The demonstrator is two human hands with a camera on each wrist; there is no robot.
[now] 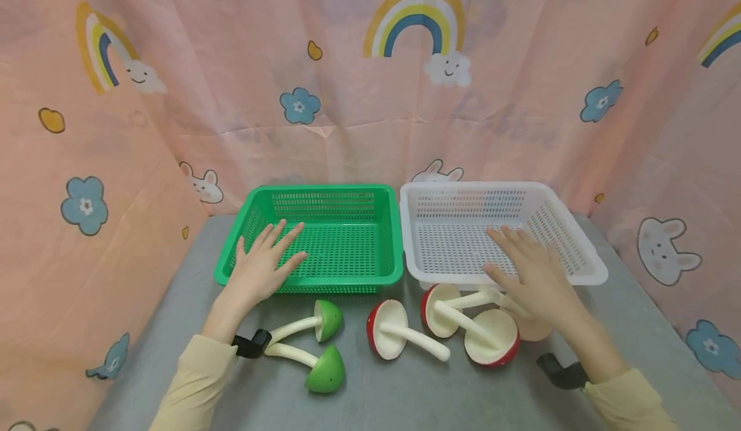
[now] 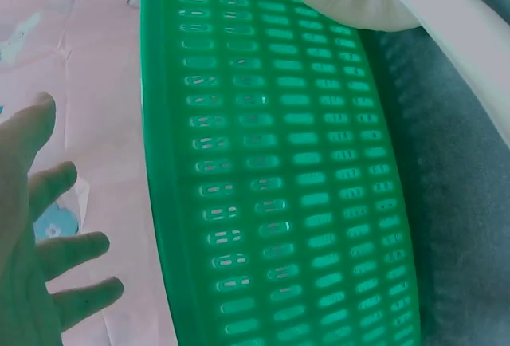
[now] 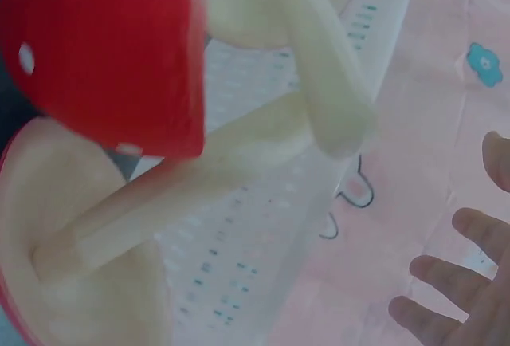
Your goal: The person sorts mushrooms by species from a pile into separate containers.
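Observation:
My left hand (image 1: 262, 269), fingers spread and holding nothing, is over the front left of a green basket (image 1: 395, 238). In the left wrist view its fingers show apart from the basket's slotted wall (image 2: 239, 163). My right hand (image 1: 535, 283) is likewise spread and holds nothing, over the front of a white basket (image 1: 585, 251). Below it lie several red-capped toy mushrooms (image 1: 492, 338) with cream stems, one partly hidden by the hand. Two green-capped toy mushrooms (image 1: 329, 370) lie near my left wrist. Another red-capped mushroom (image 1: 389, 329) lies between the groups.
Both baskets stand side by side at the back of a grey table (image 1: 399, 399), their mesh floors visible. A pink patterned curtain (image 1: 347, 141) hangs behind and along both sides. Black wrist mounts (image 1: 253, 344) stick out inward from both wrists.

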